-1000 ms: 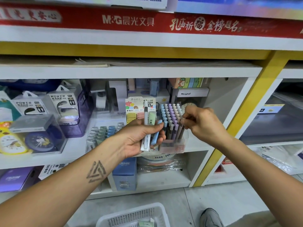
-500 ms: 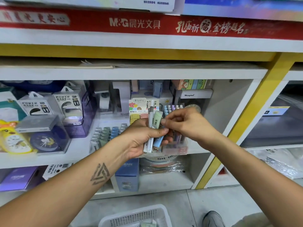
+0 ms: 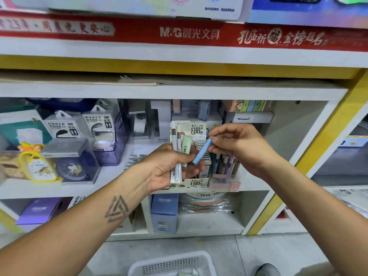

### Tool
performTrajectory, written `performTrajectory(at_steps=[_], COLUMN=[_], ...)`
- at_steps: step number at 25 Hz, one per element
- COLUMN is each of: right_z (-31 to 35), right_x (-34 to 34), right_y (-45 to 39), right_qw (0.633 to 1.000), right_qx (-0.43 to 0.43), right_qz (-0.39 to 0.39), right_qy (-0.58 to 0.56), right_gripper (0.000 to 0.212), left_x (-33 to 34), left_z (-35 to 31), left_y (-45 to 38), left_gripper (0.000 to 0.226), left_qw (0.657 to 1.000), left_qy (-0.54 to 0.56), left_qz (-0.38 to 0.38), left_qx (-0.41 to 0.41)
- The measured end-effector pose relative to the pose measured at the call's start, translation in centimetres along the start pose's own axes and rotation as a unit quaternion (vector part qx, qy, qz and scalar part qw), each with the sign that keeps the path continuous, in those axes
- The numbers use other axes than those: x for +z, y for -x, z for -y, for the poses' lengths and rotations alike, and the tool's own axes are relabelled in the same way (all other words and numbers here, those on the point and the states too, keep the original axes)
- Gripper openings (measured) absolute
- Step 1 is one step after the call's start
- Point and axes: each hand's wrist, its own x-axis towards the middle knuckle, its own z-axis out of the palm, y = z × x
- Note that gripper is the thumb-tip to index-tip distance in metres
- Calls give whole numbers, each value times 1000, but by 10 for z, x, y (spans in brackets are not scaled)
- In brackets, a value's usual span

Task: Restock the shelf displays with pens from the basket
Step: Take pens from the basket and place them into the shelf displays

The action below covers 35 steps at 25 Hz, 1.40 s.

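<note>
My left hand (image 3: 169,166) grips a small bunch of pens (image 3: 177,154) in front of the middle shelf: two white ones and a pale green one, standing upright. My right hand (image 3: 239,144) pinches the top end of a light blue pen (image 3: 202,153), which slants down-left with its lower end near my left fingers. Just behind stands a clear pen display holder (image 3: 225,172) filled with pastel pens. A white plastic basket (image 3: 173,264) sits on the floor below, with a few items inside.
A pencil-lead display box (image 3: 196,183) stands left of the pen holder. Power bank packs (image 3: 99,126), a boxed clock (image 3: 71,166) and a yellow duck clock (image 3: 36,164) fill the shelf's left. A blue CRUHRE box (image 3: 164,212) is below. A yellow post (image 3: 326,148) borders the right. A shoe (image 3: 267,269) rests on the floor.
My right hand came from the pen holder to my left hand's bunch, took hold of the light blue pen and has drawn it up and to the right.
</note>
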Motion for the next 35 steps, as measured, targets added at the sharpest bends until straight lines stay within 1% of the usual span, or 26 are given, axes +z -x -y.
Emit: performTrajectory(at_steps=[2,4,7,10,13,14,16,18,20,22,24,26,28,30,34,35], right_z=[0,-2,-4,-1,-2,-5,-10,-14,-15,-18,-25,-32,-37,-41,-39,-39], right_x=[8,18,34,47,66,73,86,96,108,121,132,141,149,153,155,156], right_y=[-4,-10,-22,-30,-34,-36,-40,-48,-57,-70,-83,-92,-97,-101,-106,-106], right_qw=[1000,998,992,984,973,967,940,900,861,817,772,752,746,748,777,778], right_qx=[-2,-16,-13,-33,-85,-98,-122,-174,-234,-268,-256,-211,-174,-152,-132,-130], right_qz=[16,14,2,-4,21,30,39,16,-19,-11,25,64,92,104,121,120], right_qy=[-2,60,123,174,215,235,317,401,452,510,582,621,636,637,603,603], right_gripper=[12,12,21,21,21,20,19,19,17,11,11,12,14,14,15,15], left_x=[-7,-17,-38,-65,-85,-90,-97,-103,-109,-114,-119,-124,-128,-132,-135,-135], left_z=[-5,-13,-26,-39,-49,-52,-56,-59,-61,-60,-59,-58,-59,-59,-59,-59], left_y=[3,6,13,20,26,29,33,37,42,47,50,53,55,58,62,62], left_gripper=[24,24,22,17,2,3,8,10,9,6,2,4,2,3,9,10], left_qw=[999,996,993,985,986,988,991,992,992,992,992,990,988,987,986,986], left_qy=[-19,-27,-25,-43,-22,-12,9,31,40,31,17,12,5,-4,-19,-21], left_qz=[-42,-79,-114,-166,-165,-157,-135,-119,-115,-118,-126,-142,-154,-157,-160,-159], left_qx=[25,44,30,12,-4,-7,-10,-10,-13,-18,-20,-25,-30,-39,-41,-38])
